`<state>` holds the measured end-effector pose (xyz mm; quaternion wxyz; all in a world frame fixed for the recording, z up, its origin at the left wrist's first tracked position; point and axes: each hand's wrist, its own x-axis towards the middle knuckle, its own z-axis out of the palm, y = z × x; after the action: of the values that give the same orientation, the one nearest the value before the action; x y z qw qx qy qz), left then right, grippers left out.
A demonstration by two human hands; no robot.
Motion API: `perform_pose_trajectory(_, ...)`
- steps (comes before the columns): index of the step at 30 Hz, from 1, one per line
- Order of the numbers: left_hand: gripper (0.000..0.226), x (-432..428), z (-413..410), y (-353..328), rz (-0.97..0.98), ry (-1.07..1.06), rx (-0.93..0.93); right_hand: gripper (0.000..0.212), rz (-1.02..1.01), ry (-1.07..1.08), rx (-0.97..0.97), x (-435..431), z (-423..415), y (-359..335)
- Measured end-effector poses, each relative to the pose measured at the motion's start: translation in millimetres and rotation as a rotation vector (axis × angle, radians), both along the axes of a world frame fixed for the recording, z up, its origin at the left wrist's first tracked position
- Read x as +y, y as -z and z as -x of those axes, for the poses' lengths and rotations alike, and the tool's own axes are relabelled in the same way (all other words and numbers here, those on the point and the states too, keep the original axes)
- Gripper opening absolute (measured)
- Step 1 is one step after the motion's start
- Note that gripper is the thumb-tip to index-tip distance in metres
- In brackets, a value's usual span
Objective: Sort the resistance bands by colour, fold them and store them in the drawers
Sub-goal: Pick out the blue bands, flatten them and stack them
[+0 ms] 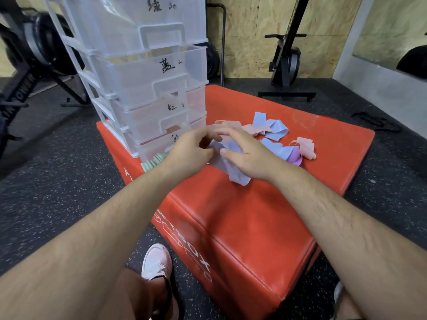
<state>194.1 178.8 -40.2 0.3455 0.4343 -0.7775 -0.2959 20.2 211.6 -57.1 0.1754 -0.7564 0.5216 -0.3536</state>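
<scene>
Both forearms reach forward and meet over the top of a red box [254, 204], wrists close together. The left hand [189, 151] is turned with its back to the camera, its fingers curled inward and pinching one end of a pale blue band [231, 169]. The right hand [249, 153] lies over the same band from the other side. Its fingers point toward the left hand and its thumb is tucked underneath, so the cloth is gripped between thumb and fingers. The fingertips of the two hands almost touch, though blur hides just how they lie. The free end of the band hangs below the right hand onto the box.

A stack of clear plastic drawers [150, 77] stands at the far left corner of the box, just beyond the left hand. Each drawer front has a handwritten mark. Folded green bands [152, 161] lie beside the lowest drawer. Behind the right hand a loose heap of bands [270, 128], blue, pink and purple, is spread on the box. A pale shoe [157, 262] rests on the floor below.
</scene>
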Motion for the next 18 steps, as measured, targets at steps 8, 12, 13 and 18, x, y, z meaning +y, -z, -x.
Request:
perform_pose_trajectory(8,0.016,-9,-41,-1,-0.097,-0.035,0.240,0.035,-0.108,0.073,0.199,-14,-8,1)
perform_pose_trajectory(12,0.020,-16,-56,-6,-0.160,-0.037,0.397,0.037,-0.186,0.121,0.318,-11,7,0)
perform_pose_trajectory(13,0.020,-18,-59,-8,-0.172,-0.035,0.444,0.036,-0.202,0.136,0.347,-9,11,-1)
perform_pose_trajectory(18,0.021,-23,-71,-14,-0.243,-0.028,0.611,0.025,-0.260,0.190,0.349,6,36,-9)
